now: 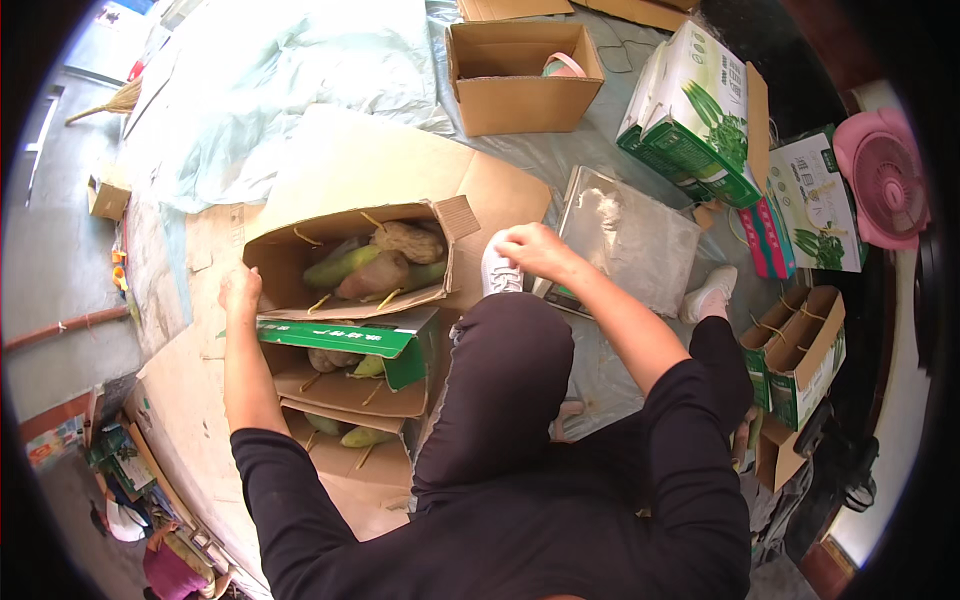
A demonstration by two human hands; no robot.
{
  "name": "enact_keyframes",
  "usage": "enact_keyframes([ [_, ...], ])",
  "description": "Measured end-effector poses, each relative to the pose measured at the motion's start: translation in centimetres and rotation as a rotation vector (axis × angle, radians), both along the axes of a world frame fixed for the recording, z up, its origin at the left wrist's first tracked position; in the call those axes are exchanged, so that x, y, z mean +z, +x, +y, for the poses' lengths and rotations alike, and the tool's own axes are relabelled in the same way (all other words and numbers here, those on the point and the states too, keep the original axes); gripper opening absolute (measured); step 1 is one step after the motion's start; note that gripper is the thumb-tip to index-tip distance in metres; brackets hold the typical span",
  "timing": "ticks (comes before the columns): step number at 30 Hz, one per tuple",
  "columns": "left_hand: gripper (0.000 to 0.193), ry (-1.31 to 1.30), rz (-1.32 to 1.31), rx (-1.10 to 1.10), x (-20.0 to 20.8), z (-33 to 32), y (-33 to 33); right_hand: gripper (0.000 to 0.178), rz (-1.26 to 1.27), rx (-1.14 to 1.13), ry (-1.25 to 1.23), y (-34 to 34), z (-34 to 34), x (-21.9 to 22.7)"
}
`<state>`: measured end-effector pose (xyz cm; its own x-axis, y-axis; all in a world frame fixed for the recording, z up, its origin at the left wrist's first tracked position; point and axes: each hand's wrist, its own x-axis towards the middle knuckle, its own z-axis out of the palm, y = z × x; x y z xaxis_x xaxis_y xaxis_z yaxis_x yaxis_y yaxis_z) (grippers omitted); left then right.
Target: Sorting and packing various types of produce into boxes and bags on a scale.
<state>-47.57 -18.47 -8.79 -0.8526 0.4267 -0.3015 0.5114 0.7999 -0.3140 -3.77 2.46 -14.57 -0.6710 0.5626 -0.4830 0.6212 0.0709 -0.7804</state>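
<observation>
My left hand (240,290) is closed on the left edge of an open cardboard box (352,312). Inside lie several large, elongated vegetables, green (343,266) and brownish (375,275); yellow cord loops (320,303) hang from the box walls. My right hand (535,250) is over my white shoe (500,270), apart from the box's right flap (457,216). Its fingers are curled together, and I cannot make out anything in them. Two similar boxes, one with a green flap (345,338), stand nearer me with more vegetables in them.
A flat metal platform (630,240), resembling a scale, lies right of my shoe. Beyond it are an open brown carton (525,105) and white-green printed cartons (690,115). A pink fan (885,180) stands far right; more cartons (800,350) are below it. Plastic sheeting (310,90) covers the far floor.
</observation>
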Motion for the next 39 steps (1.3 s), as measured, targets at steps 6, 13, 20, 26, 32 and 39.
enact_keyframes([
  [6, 0.042, 0.427, -0.720, -0.556, 2.2, 5.9, 12.3, 0.022, -0.030, -0.359, -0.091, 9.5, -0.4, 0.2],
  [13, 0.029, -0.172, -0.640, -0.885, 1.9, 8.6, 23.5, 0.018, 0.053, -0.481, -0.088, 17.9, -4.4, 1.9],
  [20, 0.022, -0.112, -0.409, -1.139, -1.0, 7.3, 24.8, 0.021, 0.027, -0.510, 0.004, 21.8, -8.5, 2.7],
  [26, 0.020, -0.334, -0.349, -1.229, -0.3, 6.2, 23.1, 0.023, 0.057, -0.491, 0.060, 23.4, -10.0, 5.8],
  [32, 0.017, -0.292, -0.330, -1.191, -2.2, 3.1, 20.4, 0.022, 0.122, -0.578, 0.225, 27.4, -9.4, 8.6],
  [39, 0.019, 0.177, -0.597, -0.859, 4.8, 4.7, 22.9, 0.018, 0.232, -0.801, 0.368, 34.0, -8.5, 10.8],
])
